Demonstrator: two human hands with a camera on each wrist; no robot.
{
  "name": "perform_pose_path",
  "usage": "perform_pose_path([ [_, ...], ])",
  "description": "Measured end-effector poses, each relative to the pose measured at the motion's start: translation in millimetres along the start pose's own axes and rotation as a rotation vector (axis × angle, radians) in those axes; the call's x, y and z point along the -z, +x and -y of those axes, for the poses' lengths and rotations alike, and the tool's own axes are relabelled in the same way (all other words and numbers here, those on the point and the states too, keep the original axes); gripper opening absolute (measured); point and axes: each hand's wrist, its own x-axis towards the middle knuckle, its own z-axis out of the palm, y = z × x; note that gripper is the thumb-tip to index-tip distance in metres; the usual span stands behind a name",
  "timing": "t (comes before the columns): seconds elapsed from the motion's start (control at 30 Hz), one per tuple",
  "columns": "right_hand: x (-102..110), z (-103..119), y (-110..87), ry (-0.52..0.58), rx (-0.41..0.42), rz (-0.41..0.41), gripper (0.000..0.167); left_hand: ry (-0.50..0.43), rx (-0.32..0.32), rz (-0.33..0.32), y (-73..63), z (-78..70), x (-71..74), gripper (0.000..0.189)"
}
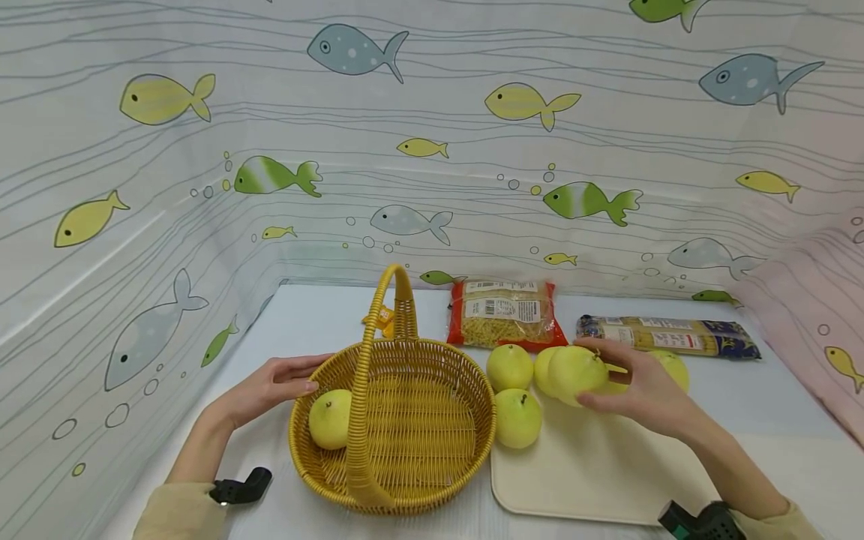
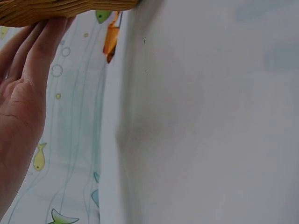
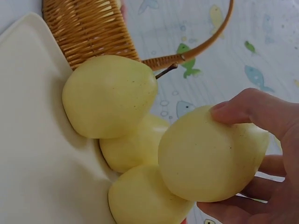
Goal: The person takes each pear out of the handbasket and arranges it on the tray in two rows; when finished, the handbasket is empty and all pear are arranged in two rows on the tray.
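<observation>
A round golden wicker basket (image 1: 418, 420) with a tall arched handle (image 1: 364, 405) holds one yellow-green pear (image 1: 329, 420) at its left. My left hand (image 1: 286, 381) touches the basket's left rim. In the left wrist view the fingers (image 2: 44, 51) lie straight against the outside of the weave. To the basket's right, my right hand (image 1: 637, 382) grips a pear (image 3: 210, 156) between thumb and fingers, held above the beige tray (image 1: 594, 480). Other pears, one (image 1: 518, 418) beside the basket and another (image 1: 509, 367) behind it, sit around the tray's back left. The right hand partly hides those farther right.
A red-edged bag of pasta (image 1: 502, 311) lies behind the pears. Long packs of noodles (image 1: 668, 336) with dark blue ends lie at the back right. A small orange packet (image 1: 383, 321) is behind the basket handle. Fish-printed sheeting walls the back and sides.
</observation>
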Motion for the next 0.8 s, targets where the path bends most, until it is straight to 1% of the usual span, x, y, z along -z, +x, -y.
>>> perform_pose_path([
  [0.2,-1.4,-2.2,0.5,-0.018,0.004,0.023,0.068,0.013,0.002,-0.003,-0.1,-0.8,0.6,0.051],
  [0.37,-1.5,-3.0,0.2,-0.03,0.001,0.042,0.069,0.001,-0.004,0.003,0.0,-0.8,0.2,0.052],
  [0.57,-0.5,-4.6,-1.2,-0.002,-0.007,0.094,0.068,0.003,-0.002,0.001,-0.4,-1.1,-0.1,0.052],
  [0.8,-0.2,-8.4,-3.0,-0.008,0.033,0.146,0.068,0.001,-0.013,0.011,-0.6,-1.2,0.1,0.051],
])
